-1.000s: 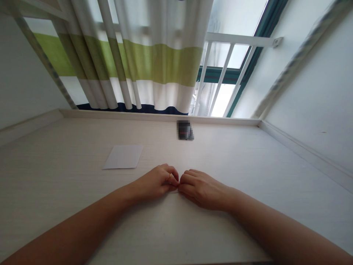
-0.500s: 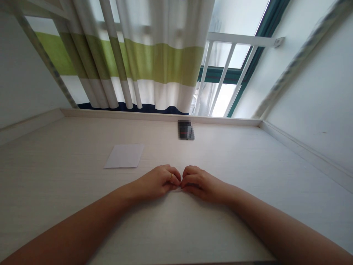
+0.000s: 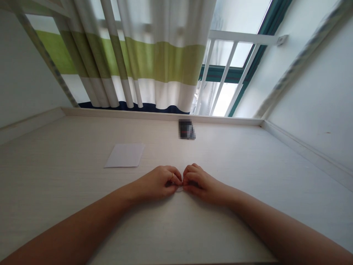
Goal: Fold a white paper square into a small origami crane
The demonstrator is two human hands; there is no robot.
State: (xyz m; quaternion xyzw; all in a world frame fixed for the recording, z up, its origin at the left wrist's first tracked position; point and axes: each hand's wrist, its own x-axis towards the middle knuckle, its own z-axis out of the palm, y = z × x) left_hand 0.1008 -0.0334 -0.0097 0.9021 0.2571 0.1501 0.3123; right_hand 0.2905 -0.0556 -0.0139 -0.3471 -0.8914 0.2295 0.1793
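Our two hands pinch a slight pale piece (image 3: 179, 190) low over the table (image 3: 176, 232).
In the head view, our left hand (image 3: 162, 182) and right hand (image 3: 202, 184) meet to the right of the white sheet (image 3: 124, 155) and nearer us, fingers narrowed on the pale piece, which they mostly hide; so thin a thing probably needs both pinches close together. The sheet lies flat, perhaps set apart to give our hands room. Beyond the sheet, to its right, lies a dark, blurred item (image 3: 186, 129).
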